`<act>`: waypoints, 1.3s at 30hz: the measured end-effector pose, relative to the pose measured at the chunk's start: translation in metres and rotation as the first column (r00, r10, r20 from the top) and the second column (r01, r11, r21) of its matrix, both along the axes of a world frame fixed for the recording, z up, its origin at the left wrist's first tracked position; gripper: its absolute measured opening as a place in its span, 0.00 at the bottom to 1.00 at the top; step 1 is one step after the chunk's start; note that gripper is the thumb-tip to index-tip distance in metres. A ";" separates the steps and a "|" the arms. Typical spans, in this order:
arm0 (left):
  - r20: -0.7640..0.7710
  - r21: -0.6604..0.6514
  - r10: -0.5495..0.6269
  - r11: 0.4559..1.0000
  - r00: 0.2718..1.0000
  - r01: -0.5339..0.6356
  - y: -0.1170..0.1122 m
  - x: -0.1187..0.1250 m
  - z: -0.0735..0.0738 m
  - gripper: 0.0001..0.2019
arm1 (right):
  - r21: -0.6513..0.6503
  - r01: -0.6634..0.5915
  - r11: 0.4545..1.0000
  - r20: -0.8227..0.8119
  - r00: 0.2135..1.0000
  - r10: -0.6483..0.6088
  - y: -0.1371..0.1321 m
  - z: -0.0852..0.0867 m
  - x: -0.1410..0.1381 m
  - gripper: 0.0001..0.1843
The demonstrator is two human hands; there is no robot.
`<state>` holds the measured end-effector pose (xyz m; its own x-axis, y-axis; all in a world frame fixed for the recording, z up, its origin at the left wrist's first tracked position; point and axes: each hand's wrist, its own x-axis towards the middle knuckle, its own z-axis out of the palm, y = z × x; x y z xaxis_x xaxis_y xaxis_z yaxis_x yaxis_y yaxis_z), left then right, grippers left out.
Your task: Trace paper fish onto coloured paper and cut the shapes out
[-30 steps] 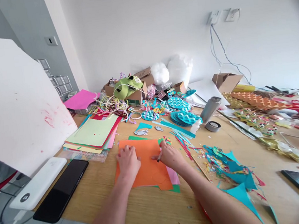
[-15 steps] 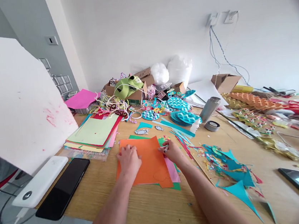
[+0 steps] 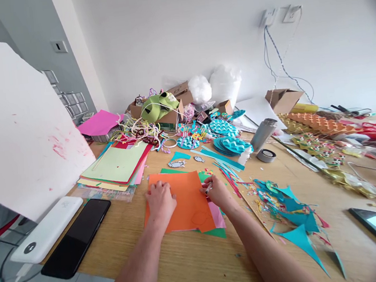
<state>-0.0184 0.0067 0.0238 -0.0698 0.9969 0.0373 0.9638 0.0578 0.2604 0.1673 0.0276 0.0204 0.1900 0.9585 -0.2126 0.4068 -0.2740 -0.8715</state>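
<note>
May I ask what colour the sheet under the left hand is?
The sheet is orange, clearest in the head view.

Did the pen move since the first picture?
Yes. The pen in the right hand has shifted right and slightly farther from the person, judged against the small fish cutout.

This looks like a craft workroom: a light-brown wooden bench (image 3: pixel 195 264) against a plain white wall (image 3: pixel 162 35) carries a stack of coloured paper sheets (image 3: pixel 118 165), tangled multicoloured fuzzy strands (image 3: pixel 138 131), pointed turquoise offcuts (image 3: pixel 302 238) and an orange rectangular sheet (image 3: pixel 188 200).
</note>
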 end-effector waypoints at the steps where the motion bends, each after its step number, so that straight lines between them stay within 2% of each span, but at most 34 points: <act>1: 0.019 0.010 0.002 1.000 1.000 -0.002 0.000 0.000 0.000 0.11 | -0.004 0.000 1.000 -0.019 1.000 0.000 -0.001 0.001 -0.001 0.14; 3: 0.106 0.081 -0.001 0.997 0.994 -0.007 0.000 0.000 0.002 0.10 | 0.002 -0.001 1.000 -0.057 0.998 0.002 -0.002 0.003 -0.003 0.14; 5: 0.286 0.241 -0.045 0.970 0.957 -0.027 0.001 0.001 0.006 0.08 | 0.030 0.004 1.000 -0.088 0.996 -0.002 -0.003 0.007 -0.004 0.13; 6: 0.405 0.330 -0.092 0.942 0.910 -0.052 0.001 0.002 0.008 0.07 | 0.065 0.015 0.998 -0.122 0.992 -0.007 -0.003 0.010 -0.004 0.14; 7: 0.531 0.394 -0.157 0.916 0.833 -0.079 0.000 0.002 0.011 0.09 | 0.112 0.035 0.993 -0.173 0.985 -0.015 -0.003 0.013 -0.004 0.14; 8: 0.656 0.412 -0.221 0.906 0.722 -0.097 -0.001 0.002 0.014 0.13 | 0.165 0.064 0.984 -0.236 0.971 -0.023 -0.003 0.017 -0.004 0.15; 10: 0.859 0.349 -0.298 0.936 0.416 -0.050 -0.004 -0.001 0.019 0.23 | 0.268 0.151 0.951 -0.376 0.926 -0.041 -0.002 0.027 -0.003 0.18; 12: 0.958 0.257 -0.270 0.958 0.100 0.129 -0.007 -0.005 0.022 0.30 | 0.324 0.245 0.914 -0.492 0.869 -0.059 -0.001 0.037 -0.002 0.20; 13: 0.973 0.227 -0.231 0.945 -0.009 0.237 -0.008 -0.008 0.023 0.32 | 0.334 0.287 0.898 -0.539 0.840 -0.068 -0.001 0.042 -0.002 0.21; 14: 0.980 0.199 -0.186 0.919 -0.070 0.339 -0.008 -0.010 0.023 0.33 | 0.337 0.329 0.882 -0.583 0.809 -0.079 -0.001 0.046 -0.002 0.22; 15: 0.987 0.162 -0.142 0.887 -0.080 0.433 -0.009 -0.011 0.022 0.33 | 0.335 0.366 0.868 -0.621 0.779 -0.089 -0.002 0.050 -0.002 0.22; 17: 0.999 0.025 -0.045 0.820 0.021 0.572 -0.008 -0.012 0.020 0.33 | 0.330 0.428 0.841 -0.667 0.736 -0.113 -0.003 0.053 -0.002 0.22; 19: 0.994 -0.087 0.028 0.806 0.109 0.586 -0.006 -0.010 0.019 0.30 | 0.341 0.458 0.821 -0.671 0.731 -0.129 -0.006 0.051 -0.003 0.22; 20: 0.994 -0.098 0.053 0.825 0.096 0.557 -0.005 -0.009 0.018 0.27 | 0.350 0.458 0.817 -0.658 0.741 -0.133 -0.008 0.048 -0.004 0.21; 22: 0.998 -0.050 0.067 0.888 -0.021 0.457 -0.003 -0.006 0.018 0.22 | 0.370 0.440 0.818 -0.618 0.774 -0.136 -0.012 0.041 -0.008 0.20; 24: 0.992 -0.003 0.047 0.940 -0.121 0.340 0.000 -0.003 0.018 0.22 | 0.394 0.413 0.821 -0.576 0.807 -0.130 -0.017 0.033 -0.013 0.19; 25: 0.990 0.006 0.033 0.960 -0.137 0.278 0.001 -0.002 0.018 0.23 | 0.407 0.391 0.826 -0.554 0.824 -0.117 -0.019 0.029 -0.014 0.18; 28: 0.994 0.032 -0.024 0.997 -0.111 0.071 0.005 -0.001 0.015 0.21 | 0.438 0.214 0.873 -0.424 0.906 -0.009 -0.026 0.023 -0.008 0.15; 30: 0.994 0.054 -0.055 0.998 -0.089 -0.015 0.007 -0.002 0.013 0.20 | 0.453 0.010 0.891 -0.189 0.978 0.085 -0.031 0.021 0.008 0.10; 31: 0.995 0.059 -0.061 0.998 -0.076 -0.032 0.008 -0.002 0.012 0.20 | 0.452 -0.100 0.887 0.001 0.994 0.111 -0.033 0.020 0.019 0.06; 32: 0.996 0.059 -0.061 0.998 -0.062 -0.035 0.009 -0.003 0.011 0.20 | 0.430 -0.217 0.877 0.232 0.965 0.125 -0.035 0.018 0.031 0.03; 33: 0.997 0.055 -0.057 0.998 -0.051 -0.037 0.009 -0.003 0.010 0.19 | 0.371 -0.319 0.872 0.449 0.884 0.133 -0.036 0.017 0.043 0.06; 35: 0.997 0.046 -0.048 0.998 -0.056 -0.038 0.009 -0.003 0.010 0.19 | 0.191 -0.457 0.869 0.741 0.647 0.178 -0.037 0.013 0.062 0.14; 37: 0.995 0.036 -0.039 0.999 -0.093 -0.032 0.009 -0.003 0.011 0.19 | 0.057 -0.514 0.856 0.877 0.436 0.203 -0.036 0.010 0.073 0.17; 39: 0.991 0.030 -0.034 0.999 -0.130 -0.031 0.008 -0.003 0.012 0.18 | 0.002 -0.556 0.831 0.926 0.315 0.208 -0.036 0.011 0.076 0.20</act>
